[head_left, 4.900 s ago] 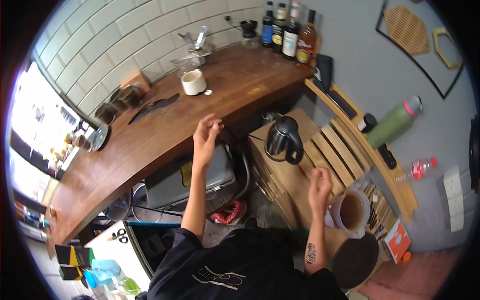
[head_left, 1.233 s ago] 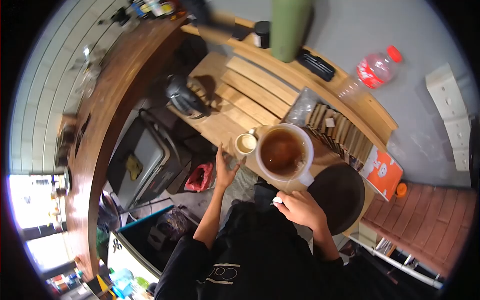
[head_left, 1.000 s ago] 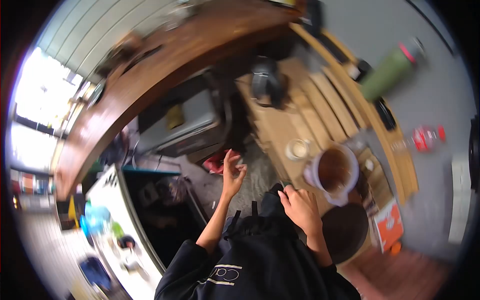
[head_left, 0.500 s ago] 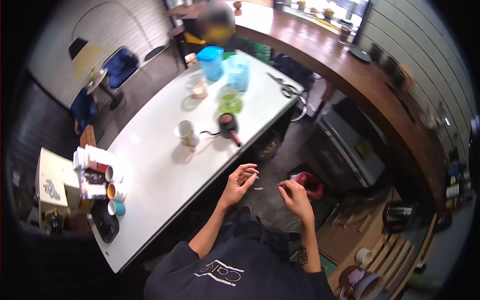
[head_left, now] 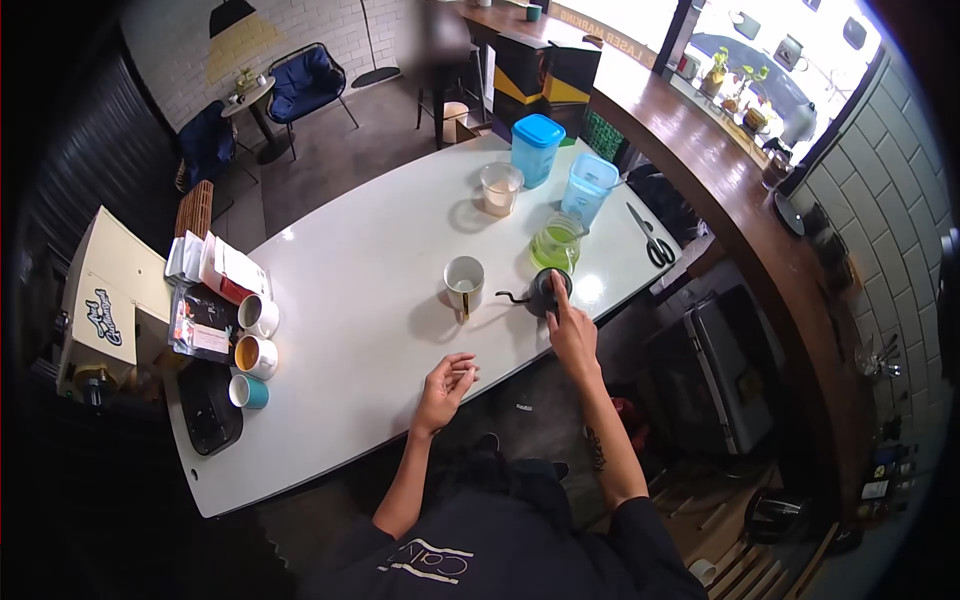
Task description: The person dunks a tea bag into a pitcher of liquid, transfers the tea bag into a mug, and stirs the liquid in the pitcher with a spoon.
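My right hand (head_left: 572, 342) is at the small black gooseneck kettle (head_left: 541, 296), covering its handle, with the index finger stretched over the lid. The kettle's thin spout points left toward a white mug (head_left: 464, 283) standing upright on the table. My left hand (head_left: 444, 392) hovers at the table's near edge, empty, with fingers loosely bent and apart. Just behind the kettle is a glass server with green at its base (head_left: 556, 246). Farther back stand a clear cup with beige contents (head_left: 499, 190), a lidded blue container (head_left: 537, 150) and an open blue container (head_left: 589, 190).
Black scissors (head_left: 655, 245) lie near the right edge of the white table (head_left: 330, 330). At the left are several cups, including a teal cup (head_left: 249, 391), pouches (head_left: 230, 270) and a black tray (head_left: 209, 410). A wooden counter (head_left: 690, 155) runs along the right; a person is at the back.
My right hand has moved forward from beside the table onto the kettle's handle. My left hand has shifted to the left and remains empty. The camera view has turned, showing more of the window.
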The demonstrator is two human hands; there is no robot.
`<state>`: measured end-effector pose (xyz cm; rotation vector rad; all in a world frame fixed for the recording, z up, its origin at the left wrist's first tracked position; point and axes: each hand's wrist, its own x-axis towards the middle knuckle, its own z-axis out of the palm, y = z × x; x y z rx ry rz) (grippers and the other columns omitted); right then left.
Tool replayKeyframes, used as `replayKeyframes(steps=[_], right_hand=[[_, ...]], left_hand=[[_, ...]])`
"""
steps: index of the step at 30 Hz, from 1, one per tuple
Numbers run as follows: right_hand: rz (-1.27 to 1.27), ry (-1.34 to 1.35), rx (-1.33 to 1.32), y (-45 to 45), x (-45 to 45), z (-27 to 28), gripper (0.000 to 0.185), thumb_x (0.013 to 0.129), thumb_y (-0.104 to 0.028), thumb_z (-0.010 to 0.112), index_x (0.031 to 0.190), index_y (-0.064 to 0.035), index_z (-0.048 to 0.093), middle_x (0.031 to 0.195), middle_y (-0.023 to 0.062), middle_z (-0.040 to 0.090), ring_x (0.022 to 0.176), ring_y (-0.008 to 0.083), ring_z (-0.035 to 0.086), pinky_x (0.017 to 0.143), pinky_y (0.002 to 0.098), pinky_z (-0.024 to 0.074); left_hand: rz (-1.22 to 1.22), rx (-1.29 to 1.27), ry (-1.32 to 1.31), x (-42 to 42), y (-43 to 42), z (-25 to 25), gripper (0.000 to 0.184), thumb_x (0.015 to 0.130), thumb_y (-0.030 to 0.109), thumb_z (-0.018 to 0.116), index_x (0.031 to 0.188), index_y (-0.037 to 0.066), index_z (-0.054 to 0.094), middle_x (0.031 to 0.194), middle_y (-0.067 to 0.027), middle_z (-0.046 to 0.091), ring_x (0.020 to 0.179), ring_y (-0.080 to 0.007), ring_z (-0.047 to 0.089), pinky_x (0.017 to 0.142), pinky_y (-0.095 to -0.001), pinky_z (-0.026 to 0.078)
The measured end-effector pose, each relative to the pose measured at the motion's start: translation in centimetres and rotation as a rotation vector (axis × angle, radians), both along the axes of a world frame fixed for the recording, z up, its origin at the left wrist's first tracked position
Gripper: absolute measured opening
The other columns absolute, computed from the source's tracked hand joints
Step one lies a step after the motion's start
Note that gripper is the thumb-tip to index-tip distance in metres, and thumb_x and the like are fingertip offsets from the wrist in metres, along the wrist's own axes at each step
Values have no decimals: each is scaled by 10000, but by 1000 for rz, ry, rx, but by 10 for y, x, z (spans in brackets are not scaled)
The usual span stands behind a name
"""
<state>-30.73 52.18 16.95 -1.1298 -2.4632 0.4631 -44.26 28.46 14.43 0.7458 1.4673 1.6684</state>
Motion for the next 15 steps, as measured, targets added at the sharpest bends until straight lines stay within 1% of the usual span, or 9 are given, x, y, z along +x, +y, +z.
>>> replayKeyframes(steps=[2,3,4,6,7,9,10,12,15], right_hand=[[25,-48,-26,2,-6,-3,986,848,-143,740,1628,-286,154,728,219,665,705,452,674,658,538,525],[19,-64,-10,1,-9,-2,1006,826,-88,711,1630,-298,143,698,218,668,680,453,670,649,551,519],[18,-66,-10,2,-10,-1,1006,826,-88,711,1630,-298,143,698,218,668,680,453,670,649,551,519],[7,-81,-69,0,-6,-1,982,827,-29,647,1628,-292,143,747,228,678,713,466,670,668,562,515],[-12,-82,-78,-2,-3,-2,982,827,-29,647,1628,-292,143,747,228,678,713,466,670,668,562,515],[39,18,-125,-4,8,-4,972,818,9,606,1625,-287,151,791,241,684,746,479,668,687,577,509],[45,58,-121,-6,15,-5,957,821,15,609,1619,-283,172,820,253,685,776,489,666,708,592,504],[40,112,-122,-11,31,-4,941,820,24,611,1613,-278,203,821,258,685,784,482,670,710,592,507],[-42,223,-114,-23,63,-8,909,822,35,611,1602,-271,258,819,259,684,773,466,673,694,582,517]], left_hand=[[-23,-9,-17,-1,-3,-3,310,1010,92,632,1303,6,578,1107,-85,674,1014,-141,673,916,-287,533],[-30,-5,-22,-1,-4,-1,312,1012,97,632,1306,8,577,1122,-87,671,1021,-136,668,918,-282,530],[-32,-5,-24,-1,-4,-1,312,1012,97,632,1306,8,577,1122,-87,671,1021,-136,668,918,-282,530],[-67,-35,-46,1,-5,1,313,1013,98,629,1308,8,576,1131,-87,668,1031,-133,663,924,-280,526],[-86,-44,-47,3,-4,2,313,1013,98,629,1308,8,576,1131,-87,668,1031,-133,663,924,-280,526],[-123,-42,-85,10,0,3,311,1014,99,629,1306,4,576,1132,-85,669,1040,-137,662,938,-279,522],[-155,-50,-84,14,2,4,311,1014,99,629,1306,4,576,1132,-85,669,1040,-137,662,938,-279,522],[-199,-57,-80,23,9,8,302,1016,91,623,1299,-2,579,1141,-85,670,1053,-143,659,956,-282,519],[-312,-60,-100,36,22,15,284,1017,89,619,1282,-8,587,1151,-91,673,1063,-153,658,969,-295,521]])
